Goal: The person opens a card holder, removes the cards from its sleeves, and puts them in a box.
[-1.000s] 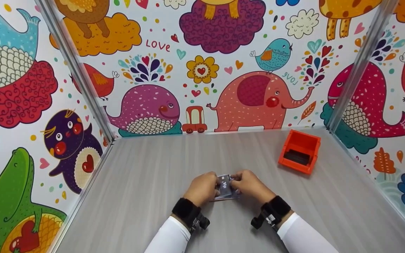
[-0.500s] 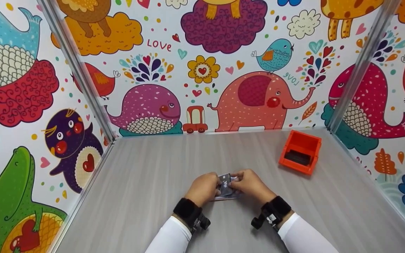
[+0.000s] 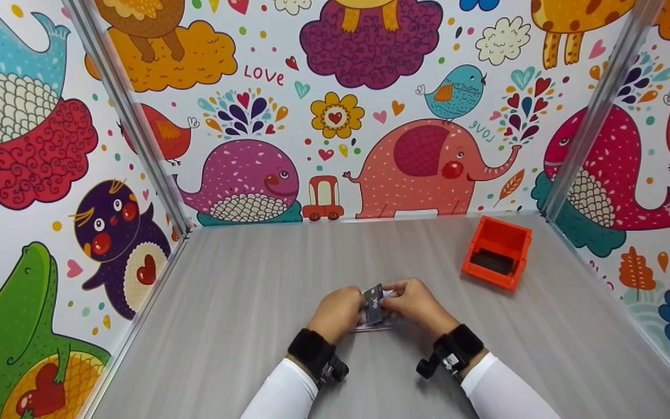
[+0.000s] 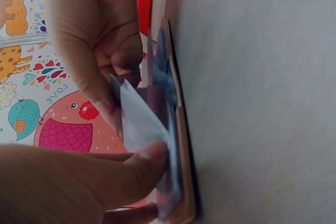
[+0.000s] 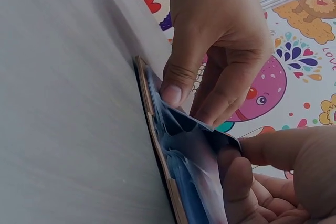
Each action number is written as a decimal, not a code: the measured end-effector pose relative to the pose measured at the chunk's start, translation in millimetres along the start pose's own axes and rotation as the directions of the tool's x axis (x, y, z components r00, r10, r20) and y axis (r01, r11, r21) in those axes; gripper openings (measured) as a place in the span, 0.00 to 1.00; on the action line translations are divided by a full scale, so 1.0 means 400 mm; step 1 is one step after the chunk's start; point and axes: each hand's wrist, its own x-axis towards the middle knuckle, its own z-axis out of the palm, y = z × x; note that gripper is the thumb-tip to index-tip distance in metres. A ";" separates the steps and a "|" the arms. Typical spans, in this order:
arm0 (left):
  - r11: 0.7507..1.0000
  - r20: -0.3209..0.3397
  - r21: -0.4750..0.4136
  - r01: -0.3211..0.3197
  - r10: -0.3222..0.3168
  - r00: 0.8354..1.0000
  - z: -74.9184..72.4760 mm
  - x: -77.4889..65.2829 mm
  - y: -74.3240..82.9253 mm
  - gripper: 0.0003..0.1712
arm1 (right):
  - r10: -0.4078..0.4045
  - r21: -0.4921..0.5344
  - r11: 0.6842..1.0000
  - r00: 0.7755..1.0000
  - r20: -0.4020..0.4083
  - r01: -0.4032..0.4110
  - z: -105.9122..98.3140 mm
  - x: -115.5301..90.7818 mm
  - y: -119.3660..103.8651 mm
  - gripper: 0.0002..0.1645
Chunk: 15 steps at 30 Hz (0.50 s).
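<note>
A dark card with pale "Vip" lettering (image 3: 373, 302) lies between both hands, tilted over an open card wallet (image 3: 373, 329) with clear plastic sleeves (image 5: 197, 182) and a brown edge (image 4: 184, 166). My left hand (image 3: 338, 313) pinches the sleeve's edge near the card, thumb on the near side. My right hand (image 3: 419, 304) pinches the far corner of the card between thumb and fingers. In the right wrist view, a sleeve gapes between the two hands. How far the card sits inside the sleeve is hidden. The wallet rests on the table.
An orange bin (image 3: 496, 253) with dark flat items inside stands at the back right of the grey table (image 3: 242, 279). Walls with cartoon animals enclose the table at the back and both sides, with metal posts at the corners.
The card has tilted, its upper end shifting a little up and to the right with my right hand's fingers. My left hand has stayed nearly in place.
</note>
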 end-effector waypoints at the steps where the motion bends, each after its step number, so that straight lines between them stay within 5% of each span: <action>1: 1.000 0.001 0.002 0.002 -0.003 1.000 0.000 0.000 0.001 0.09 | 0.004 0.010 1.000 1.000 0.003 -0.004 0.001 0.000 -0.001 0.28; 15: 0.999 -0.001 0.038 0.024 -0.024 1.000 0.005 0.001 0.005 0.12 | 0.014 0.080 0.997 0.992 0.128 -0.024 0.014 -0.006 -0.001 0.19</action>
